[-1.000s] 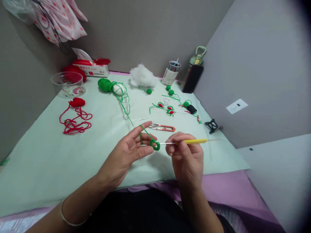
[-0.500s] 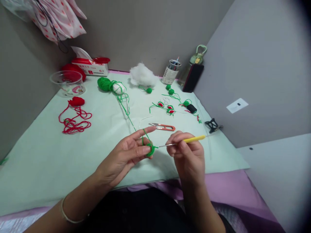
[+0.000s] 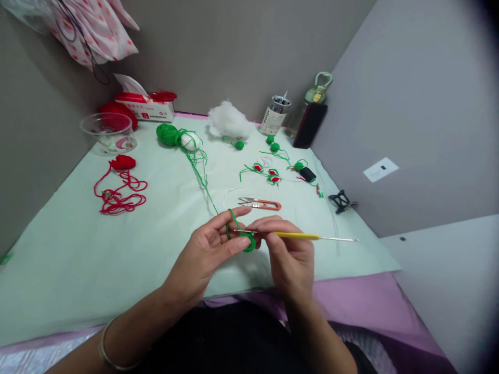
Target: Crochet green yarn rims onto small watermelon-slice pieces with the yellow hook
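Observation:
My left hand (image 3: 212, 246) pinches a small round green crochet piece (image 3: 248, 244) between thumb and fingers. Green yarn loops over its raised index finger and runs back to a green yarn ball (image 3: 168, 134). My right hand (image 3: 290, 252) is closed on the yellow grip of a crochet hook (image 3: 300, 236). The hook's metal shaft crosses the top of the green piece, with its tip pointing left past the stitches. Both hands are close together above the table. Just beyond the fingertips lie orange thread snips (image 3: 261, 203).
Red yarn (image 3: 123, 184) lies loose on the left, near a clear plastic tub (image 3: 109, 137). White stuffing (image 3: 230, 122), a pen holder (image 3: 275, 115), a bottle (image 3: 316, 96) and a phone (image 3: 311, 124) stand at the back. Small green and red crochet pieces (image 3: 273, 178) lie to the right.
My right hand has moved left toward the left hand, and the hook now lies level across the green piece with its tip farther left. The green piece has shifted slightly right.

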The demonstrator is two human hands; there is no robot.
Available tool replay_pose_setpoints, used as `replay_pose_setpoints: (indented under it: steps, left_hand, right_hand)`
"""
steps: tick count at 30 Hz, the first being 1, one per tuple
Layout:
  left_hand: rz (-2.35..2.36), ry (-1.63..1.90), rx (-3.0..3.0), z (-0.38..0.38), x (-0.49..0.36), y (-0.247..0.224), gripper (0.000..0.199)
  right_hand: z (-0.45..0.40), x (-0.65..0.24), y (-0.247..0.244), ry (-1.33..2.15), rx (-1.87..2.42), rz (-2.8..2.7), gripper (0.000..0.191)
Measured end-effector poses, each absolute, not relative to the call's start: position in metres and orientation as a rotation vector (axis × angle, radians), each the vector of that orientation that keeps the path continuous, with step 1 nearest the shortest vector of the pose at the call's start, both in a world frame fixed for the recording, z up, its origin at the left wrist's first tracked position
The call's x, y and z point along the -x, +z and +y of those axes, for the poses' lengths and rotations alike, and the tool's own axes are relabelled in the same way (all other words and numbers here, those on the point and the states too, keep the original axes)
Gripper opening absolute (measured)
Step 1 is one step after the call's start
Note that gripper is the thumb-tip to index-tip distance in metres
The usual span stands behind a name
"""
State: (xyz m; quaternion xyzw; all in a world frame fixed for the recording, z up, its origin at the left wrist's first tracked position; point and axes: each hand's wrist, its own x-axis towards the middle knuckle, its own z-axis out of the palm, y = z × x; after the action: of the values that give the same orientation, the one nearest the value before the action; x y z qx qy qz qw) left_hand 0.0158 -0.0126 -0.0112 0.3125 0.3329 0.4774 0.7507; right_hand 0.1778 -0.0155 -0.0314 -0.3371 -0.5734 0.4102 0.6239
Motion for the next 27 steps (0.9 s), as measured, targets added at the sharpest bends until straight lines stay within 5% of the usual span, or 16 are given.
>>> replay_pose_setpoints:
  steps: [7,15,27]
  left_hand:
    - [0.736,0.986,-0.571,-0.011,-0.017,-0.011,0.038]
    - [0.699,1.002,-0.486,-0.007,-0.011,-0.019,0.016]
    - [0.689,0.969,-0.529,-0.009,-0.009,-0.020,0.012]
  right_hand:
    - [-0.016,-0.175,-0.028,0.703,0.897,-1.345,0.016]
    - [-0.018,-0.182,-0.031,0.833,0.837,-1.206,0.017]
    - [-0.021,-0.180,-0.027,0.764,0.822,-1.304,0.018]
